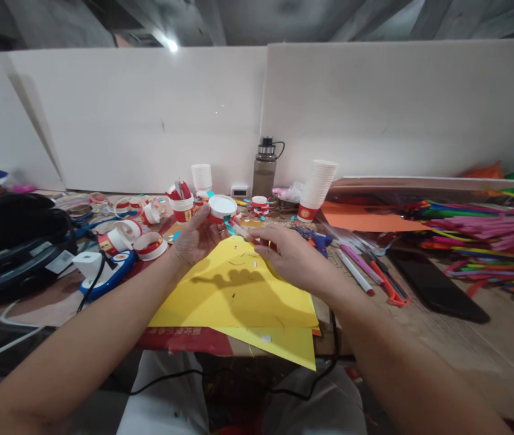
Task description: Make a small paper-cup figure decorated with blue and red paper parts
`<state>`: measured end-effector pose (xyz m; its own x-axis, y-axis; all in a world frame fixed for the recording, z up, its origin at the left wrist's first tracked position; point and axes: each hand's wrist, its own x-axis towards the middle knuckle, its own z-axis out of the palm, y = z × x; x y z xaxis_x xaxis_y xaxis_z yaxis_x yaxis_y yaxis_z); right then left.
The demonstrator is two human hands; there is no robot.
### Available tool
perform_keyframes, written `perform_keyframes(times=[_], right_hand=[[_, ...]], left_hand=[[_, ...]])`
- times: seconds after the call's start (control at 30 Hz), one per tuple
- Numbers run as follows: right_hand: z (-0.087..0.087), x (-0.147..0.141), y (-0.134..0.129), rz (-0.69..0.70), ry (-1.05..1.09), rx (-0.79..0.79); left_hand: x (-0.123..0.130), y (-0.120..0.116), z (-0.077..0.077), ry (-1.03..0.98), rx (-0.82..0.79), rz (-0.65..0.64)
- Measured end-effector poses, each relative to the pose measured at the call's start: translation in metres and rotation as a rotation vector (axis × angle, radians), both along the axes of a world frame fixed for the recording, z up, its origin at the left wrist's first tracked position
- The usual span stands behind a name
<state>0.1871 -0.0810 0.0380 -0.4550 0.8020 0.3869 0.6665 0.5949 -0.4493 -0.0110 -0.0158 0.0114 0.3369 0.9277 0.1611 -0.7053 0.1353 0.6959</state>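
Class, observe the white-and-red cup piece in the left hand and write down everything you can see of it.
The cup piece is short and round, with a white circular face turned upward and a red side below. It looks like paper. Small bright blue pieces show at its edges. The left hand grips its side, near the far end of the yellow sheet. The right hand is close by; whether anything there touches it is unclear.

The cup [223, 206] looks like smooth paper, the sheet [234, 296] over the table's [460, 356] front edge matt paper, the bottle [264, 176] translucent plastic, the pipe cleaners [505, 228] fuzzy.
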Motion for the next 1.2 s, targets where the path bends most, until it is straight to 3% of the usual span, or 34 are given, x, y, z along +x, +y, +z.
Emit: perform_keyframes(times=[0.13,0.3,0.57,0.67,0.87,1.0,1.2], right_hand=[[0.004,0.009,0.004,-0.018,-0.073,-0.073],[0.003,0.015,0.007,-0.017,-0.318,-0.175],[-0.005,0.007,0.001,0.012,-0.571,-0.261],[-0.002,0.007,0.004,-0.034,-0.385,-0.196],[-0.001,0.001,0.008,-0.112,0.336,0.051],[-0.005,-0.002,0.008,-0.011,0.433,0.012],[-0.006,-0.003,0.006,0.036,0.372,-0.062]], left_hand=[[-0.001,0.001,0.000,0.000,-0.025,0.033],[-0.002,0.004,-0.002,0.014,-0.006,0.052],[-0.002,0.005,-0.006,0.051,0.051,-0.019],[-0.002,0.006,-0.010,0.087,0.090,-0.034],[0.001,0.007,-0.020,0.156,0.216,-0.159],[0.004,0.004,-0.024,0.225,0.246,-0.237],[0.006,0.003,-0.029,0.251,0.236,-0.287]])
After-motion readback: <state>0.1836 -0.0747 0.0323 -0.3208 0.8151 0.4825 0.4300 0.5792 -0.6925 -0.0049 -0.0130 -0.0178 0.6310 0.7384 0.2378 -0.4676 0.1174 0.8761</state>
